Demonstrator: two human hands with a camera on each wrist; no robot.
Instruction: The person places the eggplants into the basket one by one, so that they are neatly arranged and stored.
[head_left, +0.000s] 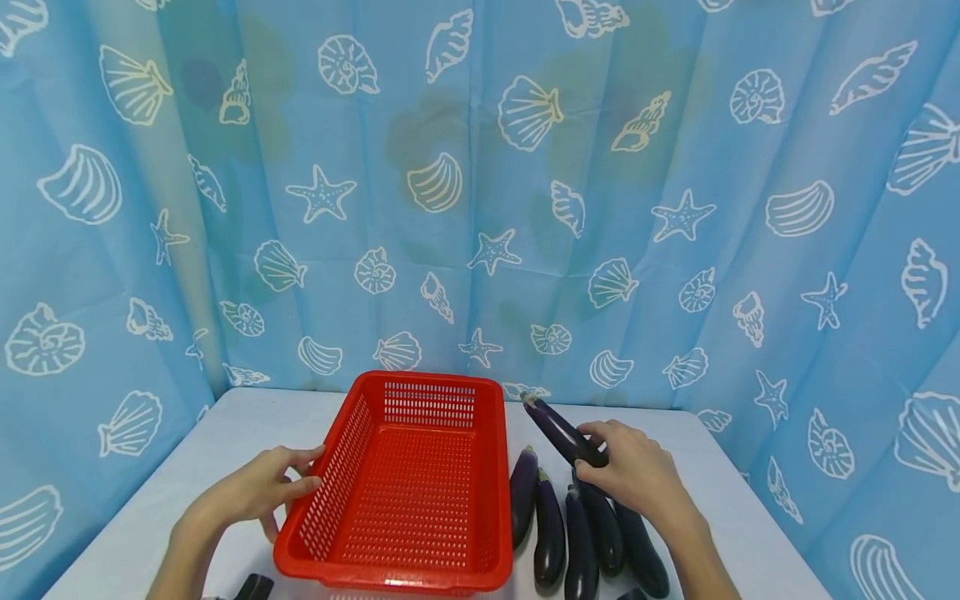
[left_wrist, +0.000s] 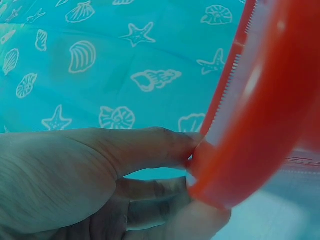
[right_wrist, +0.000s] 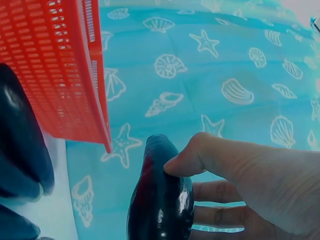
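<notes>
A red perforated plastic basket [head_left: 408, 492] stands on the table, with nothing inside it. My left hand [head_left: 251, 492] pinches its left rim between thumb and fingers; the left wrist view shows the rim [left_wrist: 250, 130] close up. To the right of the basket, my right hand [head_left: 633, 467] grips one dark purple eggplant [head_left: 558, 429] near its lower end, its stem pointing up and left. Below that hand, several more eggplants [head_left: 550, 533] lie side by side. In the right wrist view the thumb presses on the held eggplant [right_wrist: 162, 200].
The white table [head_left: 720, 492] reaches back to a blue curtain [head_left: 480, 208] printed with shells and starfish. Dark wrist-worn gear [head_left: 255, 587] shows at the lower edge near the left wrist. The basket's right wall [right_wrist: 55, 75] lies close to the eggplants.
</notes>
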